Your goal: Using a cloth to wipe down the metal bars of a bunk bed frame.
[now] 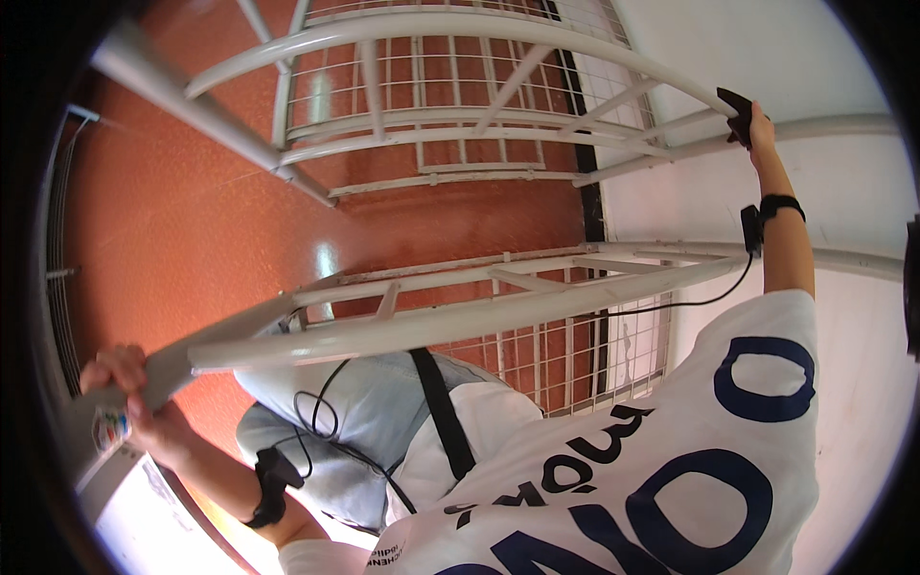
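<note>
My left hand (128,392) is wrapped around a grey-white metal post (208,338) at the left, just above a coloured sticker (111,425). Out at the upper right, my right hand (760,133) holds a small black object (737,118) against the end of a white tubular rail (460,27); its exact kind cannot be told. A second white rail (431,334) crosses in front of my bent legs (345,417), which are in light blue jeans. The fingers of my right hand are partly hidden by the black object.
Wire mesh panels (445,79) belong to the white metal framework. Red-orange floor (194,237) shows below through its gaps. A white wall (755,43) stands along the right. Black devices are strapped to both forearms, and a thin black cable (690,303) runs across the lower rail.
</note>
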A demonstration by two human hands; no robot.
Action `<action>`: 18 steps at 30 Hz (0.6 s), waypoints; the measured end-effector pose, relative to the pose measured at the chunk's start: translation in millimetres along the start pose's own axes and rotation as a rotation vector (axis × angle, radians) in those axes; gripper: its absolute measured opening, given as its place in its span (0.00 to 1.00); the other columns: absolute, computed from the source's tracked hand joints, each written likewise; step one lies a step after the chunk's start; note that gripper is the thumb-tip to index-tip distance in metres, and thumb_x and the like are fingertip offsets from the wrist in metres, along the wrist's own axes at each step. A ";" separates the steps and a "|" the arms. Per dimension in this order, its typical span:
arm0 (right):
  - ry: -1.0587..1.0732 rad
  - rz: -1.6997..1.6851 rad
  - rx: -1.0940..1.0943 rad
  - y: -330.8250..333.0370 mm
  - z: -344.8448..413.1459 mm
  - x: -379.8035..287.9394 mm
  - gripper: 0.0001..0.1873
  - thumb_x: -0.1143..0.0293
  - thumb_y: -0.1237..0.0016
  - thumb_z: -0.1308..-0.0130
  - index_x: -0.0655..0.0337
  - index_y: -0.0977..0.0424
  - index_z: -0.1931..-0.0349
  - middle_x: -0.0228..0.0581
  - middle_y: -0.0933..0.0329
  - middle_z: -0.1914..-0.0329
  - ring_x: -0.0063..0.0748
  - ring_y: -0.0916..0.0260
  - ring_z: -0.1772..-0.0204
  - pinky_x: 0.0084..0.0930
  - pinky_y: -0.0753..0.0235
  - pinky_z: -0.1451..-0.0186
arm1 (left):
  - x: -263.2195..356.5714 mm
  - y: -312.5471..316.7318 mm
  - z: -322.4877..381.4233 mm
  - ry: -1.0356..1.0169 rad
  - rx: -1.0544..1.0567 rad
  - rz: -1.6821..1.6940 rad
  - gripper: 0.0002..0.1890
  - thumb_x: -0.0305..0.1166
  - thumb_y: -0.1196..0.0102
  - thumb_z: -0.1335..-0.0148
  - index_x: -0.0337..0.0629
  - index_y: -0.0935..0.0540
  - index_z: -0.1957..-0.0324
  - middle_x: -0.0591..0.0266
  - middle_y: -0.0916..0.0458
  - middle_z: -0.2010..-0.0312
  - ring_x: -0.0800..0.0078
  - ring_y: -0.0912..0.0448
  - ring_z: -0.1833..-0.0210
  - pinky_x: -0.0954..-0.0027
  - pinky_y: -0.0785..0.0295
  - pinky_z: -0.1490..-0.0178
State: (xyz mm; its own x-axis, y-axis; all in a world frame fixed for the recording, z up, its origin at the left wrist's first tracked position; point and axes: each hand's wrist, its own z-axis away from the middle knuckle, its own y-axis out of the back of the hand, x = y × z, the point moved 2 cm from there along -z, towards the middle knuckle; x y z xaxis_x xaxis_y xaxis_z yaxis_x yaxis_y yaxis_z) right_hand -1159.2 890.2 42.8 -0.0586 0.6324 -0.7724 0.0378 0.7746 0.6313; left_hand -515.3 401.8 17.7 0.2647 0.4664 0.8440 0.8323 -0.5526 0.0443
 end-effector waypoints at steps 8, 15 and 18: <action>0.046 -0.029 -0.406 -42.3 82.7 -67.0 0.24 0.53 0.72 0.33 0.64 0.28 0.64 0.40 0.26 0.79 0.28 0.34 0.83 0.24 0.37 0.83 | -2.8 -14.2 0.2 0.054 0.081 0.070 0.21 0.27 0.39 0.53 0.35 0.31 0.57 0.62 0.29 0.68 0.73 0.29 0.63 0.70 0.33 0.57; -0.062 -0.448 -0.686 -111.8 162.8 -113.5 0.21 0.56 0.61 0.35 0.64 0.32 0.52 0.35 0.28 0.53 0.27 0.32 0.50 0.25 0.35 0.44 | 16.6 -11.6 -4.6 0.046 -0.101 0.016 0.27 0.31 0.40 0.49 0.35 0.33 0.47 0.59 0.29 0.52 0.70 0.31 0.49 0.67 0.36 0.46; -0.015 -0.429 -0.823 -140.5 223.9 -142.0 0.22 0.55 0.62 0.35 0.65 0.33 0.51 0.35 0.30 0.50 0.28 0.33 0.48 0.25 0.36 0.44 | 14.7 22.7 28.3 -0.019 -0.050 -0.308 0.26 0.32 0.40 0.49 0.38 0.31 0.48 0.57 0.27 0.54 0.68 0.28 0.51 0.66 0.34 0.48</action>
State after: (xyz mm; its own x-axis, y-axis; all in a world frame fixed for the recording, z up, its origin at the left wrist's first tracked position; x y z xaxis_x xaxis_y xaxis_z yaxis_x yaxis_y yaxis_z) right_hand -932.9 693.3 48.3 0.1090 0.2976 -0.9484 -0.7042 0.6966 0.1377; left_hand -478.8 415.7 16.1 0.0130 0.6301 0.7764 0.8499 -0.4160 0.3234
